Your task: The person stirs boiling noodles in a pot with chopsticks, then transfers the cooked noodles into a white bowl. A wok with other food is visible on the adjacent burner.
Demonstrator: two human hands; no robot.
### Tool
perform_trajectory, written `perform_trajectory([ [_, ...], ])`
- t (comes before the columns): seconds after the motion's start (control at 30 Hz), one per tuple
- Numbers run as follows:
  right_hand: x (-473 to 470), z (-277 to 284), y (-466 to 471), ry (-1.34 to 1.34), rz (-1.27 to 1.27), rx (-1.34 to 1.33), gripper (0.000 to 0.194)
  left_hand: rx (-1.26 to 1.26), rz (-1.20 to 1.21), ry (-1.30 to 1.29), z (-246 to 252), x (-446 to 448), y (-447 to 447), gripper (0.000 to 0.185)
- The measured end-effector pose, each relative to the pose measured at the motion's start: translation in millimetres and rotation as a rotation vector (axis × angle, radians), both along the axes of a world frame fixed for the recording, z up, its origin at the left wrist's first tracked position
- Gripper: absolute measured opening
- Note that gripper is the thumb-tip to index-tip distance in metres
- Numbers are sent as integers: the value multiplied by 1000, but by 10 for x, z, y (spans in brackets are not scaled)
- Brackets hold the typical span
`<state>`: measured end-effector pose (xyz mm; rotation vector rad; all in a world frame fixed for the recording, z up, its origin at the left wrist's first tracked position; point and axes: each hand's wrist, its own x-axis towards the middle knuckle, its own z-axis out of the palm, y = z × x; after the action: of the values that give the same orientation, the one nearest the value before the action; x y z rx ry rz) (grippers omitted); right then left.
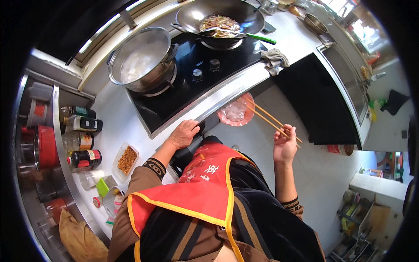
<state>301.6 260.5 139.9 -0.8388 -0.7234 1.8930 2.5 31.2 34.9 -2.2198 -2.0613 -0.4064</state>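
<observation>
My right hand point(284, 142) grips a pair of wooden chopsticks point(270, 118), pointing down and to the left. Their tips are over a pink bin point(234, 121) lined with a clear plastic bag point(236, 109); the view from above does not settle whether they touch the bag. My left hand point(184, 134) rests at the front edge of the white counter point(209, 101), palm down with the fingers bent. Whether anything lies under its fingers is hidden. In front of me a black gas hob point(185, 78) carries a steaming steel pot point(140, 59) and a wok point(191, 18).
Sliced food point(221, 23) and a green-handled spatula point(262, 39) are in the wok. A grey cloth point(275, 60) hangs over the counter edge. At left stand several sauce bottles point(85, 159) and a tub of brown bits point(127, 160). A black panel point(314, 101) juts out at right.
</observation>
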Motion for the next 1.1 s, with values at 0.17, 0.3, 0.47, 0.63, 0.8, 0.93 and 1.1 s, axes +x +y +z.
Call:
perform_trajectory([
  [0.17, -214, 183, -373, -437, 233, 531, 26, -106, -156, -24, -77, -59, -199, 33],
  [0.3, -301, 134, -591, -599, 407, 695, 15, -107, -325, 114, -191, -114, -263, 30],
  [0.47, -408, 152, -696, -770, 504, 919, 9, -106, -325, 3, -451, -127, -301, 21],
  [0.63, -415, 44, -677, -838, 498, 994, 9, -199, -344, -89, -421, -127, -282, 28],
  [0.8, -495, 19, -697, -805, 490, 964, 8, -174, -329, 61, -435, -136, -284, 23],
  [0.93, -517, -56, -698, -768, 471, 998, 9, -153, -284, 218, -505, -117, -296, 17],
  [1.1, -533, -51, -717, -735, 471, 1015, 10, -124, -286, 84, -572, -132, -313, 14],
])
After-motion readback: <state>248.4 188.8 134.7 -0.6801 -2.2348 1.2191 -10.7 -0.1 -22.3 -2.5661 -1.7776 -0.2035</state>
